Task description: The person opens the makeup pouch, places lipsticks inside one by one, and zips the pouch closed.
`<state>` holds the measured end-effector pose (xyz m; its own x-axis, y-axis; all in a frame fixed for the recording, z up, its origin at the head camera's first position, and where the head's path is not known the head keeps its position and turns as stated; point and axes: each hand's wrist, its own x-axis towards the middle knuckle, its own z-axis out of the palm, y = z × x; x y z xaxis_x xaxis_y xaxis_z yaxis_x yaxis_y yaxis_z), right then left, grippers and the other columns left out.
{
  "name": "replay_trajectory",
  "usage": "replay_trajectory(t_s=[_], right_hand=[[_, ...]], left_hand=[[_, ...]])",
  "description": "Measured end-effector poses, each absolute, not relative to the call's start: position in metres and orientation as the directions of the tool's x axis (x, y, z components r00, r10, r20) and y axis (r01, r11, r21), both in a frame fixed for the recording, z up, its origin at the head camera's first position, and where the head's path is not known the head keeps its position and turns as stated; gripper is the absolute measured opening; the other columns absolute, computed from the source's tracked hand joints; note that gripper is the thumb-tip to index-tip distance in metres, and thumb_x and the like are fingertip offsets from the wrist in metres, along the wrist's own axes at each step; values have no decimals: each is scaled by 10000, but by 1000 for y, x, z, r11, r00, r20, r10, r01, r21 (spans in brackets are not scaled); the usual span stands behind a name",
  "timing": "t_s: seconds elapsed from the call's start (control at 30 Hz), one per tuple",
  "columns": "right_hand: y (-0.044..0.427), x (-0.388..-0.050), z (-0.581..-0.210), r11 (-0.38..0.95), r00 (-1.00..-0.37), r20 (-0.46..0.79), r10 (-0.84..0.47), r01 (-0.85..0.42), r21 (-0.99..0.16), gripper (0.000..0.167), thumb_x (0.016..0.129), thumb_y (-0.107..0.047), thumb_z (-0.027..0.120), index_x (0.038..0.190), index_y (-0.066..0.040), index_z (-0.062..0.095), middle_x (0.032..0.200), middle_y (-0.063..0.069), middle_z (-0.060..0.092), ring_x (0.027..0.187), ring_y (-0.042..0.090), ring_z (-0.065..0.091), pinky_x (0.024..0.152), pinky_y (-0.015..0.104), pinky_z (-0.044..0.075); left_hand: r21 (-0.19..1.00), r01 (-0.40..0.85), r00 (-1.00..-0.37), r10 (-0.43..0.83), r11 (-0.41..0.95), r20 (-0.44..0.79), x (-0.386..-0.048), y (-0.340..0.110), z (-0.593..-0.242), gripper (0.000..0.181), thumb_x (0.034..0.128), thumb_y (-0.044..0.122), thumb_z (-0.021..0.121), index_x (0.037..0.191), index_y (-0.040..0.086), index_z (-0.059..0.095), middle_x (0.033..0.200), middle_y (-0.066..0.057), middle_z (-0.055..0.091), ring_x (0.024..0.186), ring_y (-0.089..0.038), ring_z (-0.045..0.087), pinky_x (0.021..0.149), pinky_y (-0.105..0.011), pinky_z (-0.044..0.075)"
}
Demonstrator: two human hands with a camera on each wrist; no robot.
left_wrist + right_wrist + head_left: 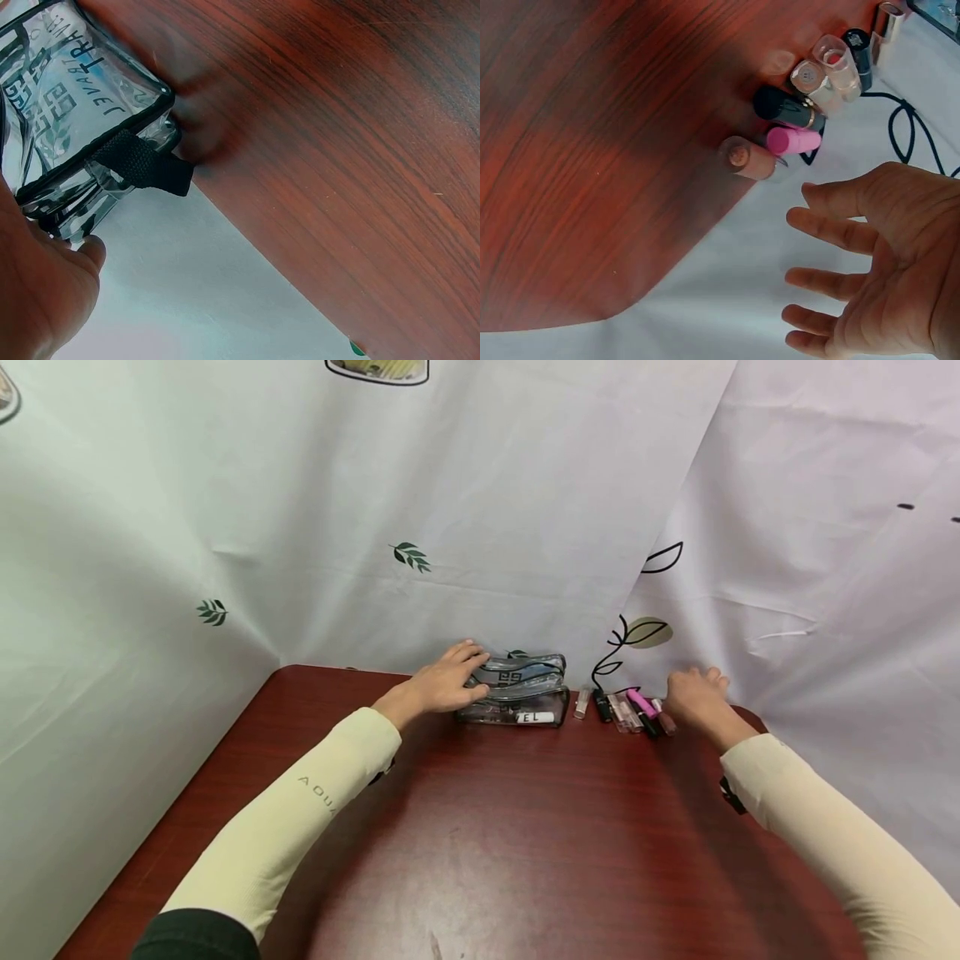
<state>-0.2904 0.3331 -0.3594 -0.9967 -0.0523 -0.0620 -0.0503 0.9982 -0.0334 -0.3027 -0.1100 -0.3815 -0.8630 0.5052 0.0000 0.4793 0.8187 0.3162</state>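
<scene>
A clear plastic toiletry bag (517,702) with dark trim and "TRAVEL" lettering stands at the back of the table, a white item showing inside. My left hand (442,681) grips its left end, thumb toward the front; in the left wrist view most fingers are hidden behind the bag (64,97). To the bag's right lies a row of lipsticks and lip gloss tubes, among them a pink tube (793,140), a black tube (786,107) and a brownish tube (748,157). Beside that row, my right hand (889,262) hovers with spread, empty fingers.
The reddish-brown wooden table (480,827) meets a white printed cloth (525,527) along its back edge. A black fabric tab (146,163) sticks out from the bag's end. The dark looping line (907,124) beside the tubes belongs to the cloth's plant print.
</scene>
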Motion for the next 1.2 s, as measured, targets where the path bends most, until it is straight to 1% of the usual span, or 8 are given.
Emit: replay_trajectory(t_s=[0.17,0.3,0.47,0.57,0.87,0.93,1.1,1.2], right_hand=[[335,-296,-367,999,-991,-126,-33,-27,-46,156,615,-37,774,728,-58,669,1089,351,643,1041,616,451,938,729,410],[335,-300,-373,1000,-989,-147,-22,-19,-23,130,649,-11,720,736,-50,632,1075,350,632,1069,643,456,972,752,411],[334,-300,-378,1000,-989,-149,-17,-16,-6,88,752,-22,711,787,-16,630,1101,393,625,1101,665,460,1015,766,401],[334,-299,-382,1000,-987,-157,-15,-13,-13,71,827,-49,680,830,6,634,1145,424,624,1128,678,452,1047,785,394],[338,-304,-391,999,-975,-221,-2,6,-34,223,927,-80,584,1056,94,639,1290,493,575,1200,721,406,1125,850,337],[338,-304,-391,999,-974,-228,5,13,-31,229,925,-82,590,1061,95,643,1289,495,568,1204,724,403,1131,862,337],[338,-307,-394,999,-970,-243,23,30,-28,232,930,-80,588,1066,102,635,1282,498,556,1207,731,399,1129,890,334],[337,-309,-395,998,-965,-259,37,50,-42,276,956,-80,562,1122,129,631,1327,517,530,1259,754,358,1143,914,303]], left_hand=[[317,486,-859,512,814,2,-304,-112,-381,790,1140,465,508,1806,102,287,1905,-109,201,1806,-303,43,1358,-664,377],[318,502,-850,527,804,7,-312,-115,-387,818,1130,536,485,1808,120,292,1904,-97,210,1807,-300,45,1342,-706,371],[305,510,-846,533,804,10,-325,-117,-398,836,1120,592,471,1808,148,303,1901,-77,225,1806,-284,58,1287,-742,419],[319,501,-848,529,804,-2,-323,-116,-394,834,1117,563,503,1807,139,304,1902,-83,224,1806,-289,60,1310,-717,411],[300,497,-855,518,814,12,-310,-114,-388,803,1128,493,506,1802,106,304,1902,-98,220,1807,-295,50,1331,-696,397],[322,484,-860,511,814,-1,-303,-111,-382,789,1133,439,519,1804,95,289,1906,-106,206,1807,-302,41,1362,-676,363],[299,483,-862,506,823,0,-299,-110,-380,788,1141,465,500,1808,106,282,1908,-100,199,1807,-301,40,1357,-672,374],[301,484,-861,508,821,0,-299,-110,-380,797,1135,474,509,1805,102,289,1905,-104,207,1806,-304,46,1351,-671,384]])
